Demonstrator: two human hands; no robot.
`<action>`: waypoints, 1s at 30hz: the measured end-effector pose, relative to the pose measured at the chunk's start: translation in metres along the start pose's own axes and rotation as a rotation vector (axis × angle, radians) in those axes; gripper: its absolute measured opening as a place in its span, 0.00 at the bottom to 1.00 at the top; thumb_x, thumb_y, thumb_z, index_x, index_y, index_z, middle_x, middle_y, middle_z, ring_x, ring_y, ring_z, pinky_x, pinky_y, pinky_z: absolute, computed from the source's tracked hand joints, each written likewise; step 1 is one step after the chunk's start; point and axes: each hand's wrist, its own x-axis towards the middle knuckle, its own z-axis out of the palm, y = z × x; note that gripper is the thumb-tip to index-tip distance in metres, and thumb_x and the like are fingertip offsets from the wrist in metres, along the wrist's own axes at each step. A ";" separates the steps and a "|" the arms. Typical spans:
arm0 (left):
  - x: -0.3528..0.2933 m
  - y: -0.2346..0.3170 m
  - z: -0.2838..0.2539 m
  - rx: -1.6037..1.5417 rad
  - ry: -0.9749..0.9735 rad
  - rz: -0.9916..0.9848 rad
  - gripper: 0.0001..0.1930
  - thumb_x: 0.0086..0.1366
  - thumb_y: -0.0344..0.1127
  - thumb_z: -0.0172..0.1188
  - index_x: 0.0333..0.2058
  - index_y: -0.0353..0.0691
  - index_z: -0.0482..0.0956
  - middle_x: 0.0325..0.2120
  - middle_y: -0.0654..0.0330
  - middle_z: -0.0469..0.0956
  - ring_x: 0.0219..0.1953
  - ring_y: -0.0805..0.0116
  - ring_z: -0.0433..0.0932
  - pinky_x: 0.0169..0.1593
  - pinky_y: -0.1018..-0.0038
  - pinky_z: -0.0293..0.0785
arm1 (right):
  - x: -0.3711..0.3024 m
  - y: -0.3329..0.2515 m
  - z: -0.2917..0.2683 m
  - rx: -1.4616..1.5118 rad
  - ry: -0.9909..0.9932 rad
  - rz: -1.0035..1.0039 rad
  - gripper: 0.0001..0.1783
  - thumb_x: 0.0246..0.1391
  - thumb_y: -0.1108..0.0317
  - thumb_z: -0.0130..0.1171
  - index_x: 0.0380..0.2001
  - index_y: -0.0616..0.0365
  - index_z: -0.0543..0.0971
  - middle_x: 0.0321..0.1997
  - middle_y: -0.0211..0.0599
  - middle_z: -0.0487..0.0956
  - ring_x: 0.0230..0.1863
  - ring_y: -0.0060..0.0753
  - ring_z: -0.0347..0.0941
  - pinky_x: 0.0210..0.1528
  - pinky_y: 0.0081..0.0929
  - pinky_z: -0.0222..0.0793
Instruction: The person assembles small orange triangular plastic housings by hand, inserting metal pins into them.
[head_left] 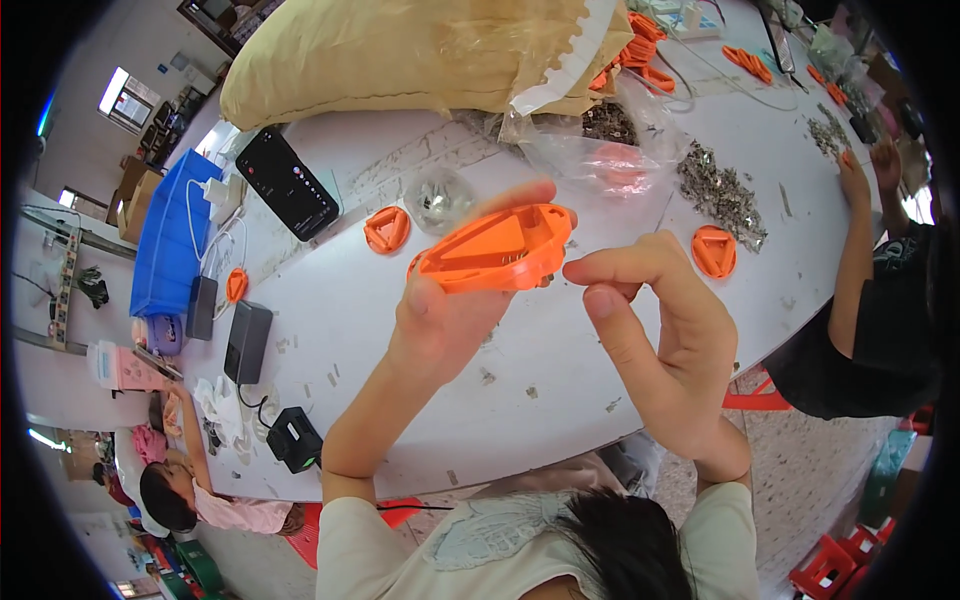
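My left hand (445, 325) holds up an orange plastic shell (450, 268) with a triangular recess, tilted, its fingers behind it and its thumb along the near side. Thin metal pieces, too small to make out well, show inside the recess. Just right of the shell is my right hand (672, 350), index finger and thumb curled together in a pinch. Anything between those fingertips is hidden. Flat on the table lie more orange shells, one left of my left hand (387, 230) and one by the right side (714, 252).
Small metal clips (722, 195) lie heaped at the right. A yellow sack (400, 60), a clear plastic bag (640, 135), a black phone (287, 184) and a blue bin (170, 235) stand around the table. A co-worker's hand (853, 178) is at the far right.
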 end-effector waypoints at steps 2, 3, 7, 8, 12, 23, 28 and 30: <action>-0.002 0.002 -0.001 -0.019 -0.015 -0.004 0.45 0.47 0.71 0.44 0.55 0.43 0.53 0.56 0.50 0.50 0.53 0.64 0.58 0.49 0.72 0.58 | 0.003 -0.002 0.006 -0.037 0.028 -0.046 0.09 0.41 0.81 0.53 0.29 0.58 0.74 0.19 0.28 0.69 0.22 0.22 0.60 0.28 0.19 0.53; -0.003 0.003 -0.001 -0.010 0.009 -0.001 0.46 0.46 0.72 0.44 0.56 0.42 0.53 0.56 0.50 0.50 0.53 0.64 0.58 0.49 0.71 0.59 | 0.003 -0.004 0.008 -0.037 0.027 -0.047 0.09 0.41 0.81 0.53 0.29 0.58 0.74 0.19 0.28 0.69 0.22 0.22 0.60 0.28 0.19 0.53; -0.001 0.002 0.001 0.036 0.055 -0.030 0.50 0.43 0.74 0.43 0.55 0.38 0.52 0.56 0.50 0.51 0.50 0.63 0.61 0.47 0.71 0.59 | 0.006 -0.006 0.002 -0.156 0.040 -0.120 0.12 0.39 0.79 0.56 0.31 0.59 0.73 0.25 0.31 0.68 0.27 0.25 0.60 0.33 0.20 0.55; 0.000 0.000 -0.001 0.035 0.055 -0.033 0.50 0.43 0.74 0.43 0.55 0.38 0.52 0.56 0.50 0.51 0.50 0.63 0.61 0.47 0.71 0.59 | 0.007 -0.006 -0.002 -0.233 0.021 -0.190 0.13 0.39 0.77 0.57 0.33 0.62 0.73 0.31 0.35 0.68 0.31 0.26 0.60 0.37 0.20 0.56; -0.004 0.001 -0.006 -0.032 0.019 -0.064 0.51 0.42 0.71 0.51 0.53 0.29 0.55 0.53 0.53 0.57 0.52 0.66 0.63 0.52 0.66 0.60 | 0.028 -0.006 -0.017 -0.344 -0.053 -0.292 0.16 0.33 0.75 0.61 0.33 0.59 0.74 0.32 0.35 0.67 0.34 0.30 0.60 0.38 0.24 0.57; -0.005 0.012 -0.016 -0.003 -0.127 -0.106 0.47 0.34 0.54 0.64 0.50 0.28 0.58 0.45 0.53 0.67 0.47 0.66 0.68 0.50 0.71 0.63 | 0.037 -0.003 -0.023 -0.147 -0.505 -0.384 0.16 0.28 0.69 0.66 0.28 0.48 0.76 0.33 0.30 0.67 0.35 0.32 0.60 0.41 0.28 0.51; -0.005 0.008 -0.017 -0.035 -0.194 -0.083 0.45 0.35 0.50 0.64 0.50 0.28 0.58 0.46 0.54 0.66 0.47 0.66 0.68 0.50 0.71 0.62 | 0.037 -0.005 -0.019 -0.162 -0.490 -0.403 0.16 0.28 0.68 0.66 0.26 0.48 0.75 0.32 0.30 0.66 0.35 0.32 0.59 0.39 0.28 0.51; -0.006 0.010 -0.017 -0.030 -0.172 -0.113 0.45 0.36 0.51 0.63 0.50 0.28 0.58 0.46 0.53 0.66 0.47 0.66 0.68 0.50 0.71 0.62 | 0.038 -0.004 -0.018 -0.152 -0.483 -0.410 0.16 0.28 0.68 0.66 0.26 0.48 0.75 0.32 0.30 0.66 0.35 0.32 0.59 0.39 0.28 0.51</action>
